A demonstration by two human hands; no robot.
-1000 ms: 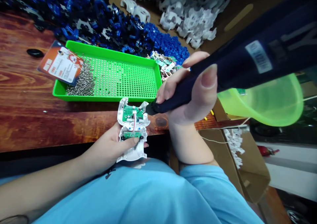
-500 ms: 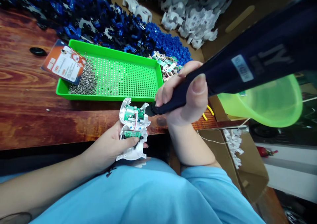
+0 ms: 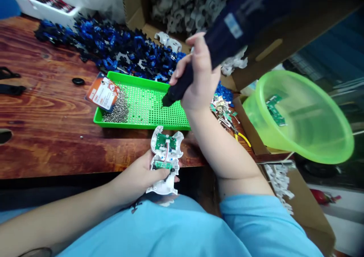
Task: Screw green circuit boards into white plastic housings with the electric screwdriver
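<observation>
My left hand (image 3: 143,173) is closed on a white plastic housing (image 3: 165,183), its thumb pressing on the lower half. Both halves of the housing lie opened out, each carrying a green circuit board (image 3: 162,140), with thin red and white wires running between them. In my right hand (image 3: 199,75) is a dark electric screwdriver (image 3: 227,33), gripped near its front end. Its tip points down over the green perforated tray (image 3: 142,126), whose holes hold small screws in part of the grid. Loose screws (image 3: 118,109) are heaped at the tray's left end.
An orange and white card (image 3: 102,92) leans on the tray's left end. Behind it are piles of blue and black parts (image 3: 113,48) and a box of white shells (image 3: 182,10). To the right are yellow-handled pliers (image 3: 242,137) and a translucent green basin (image 3: 307,135).
My right hand has lifted the screwdriver off the upper circuit board and brought it over the tray. The left hand keeps its hold on the housing. The view has shifted.
</observation>
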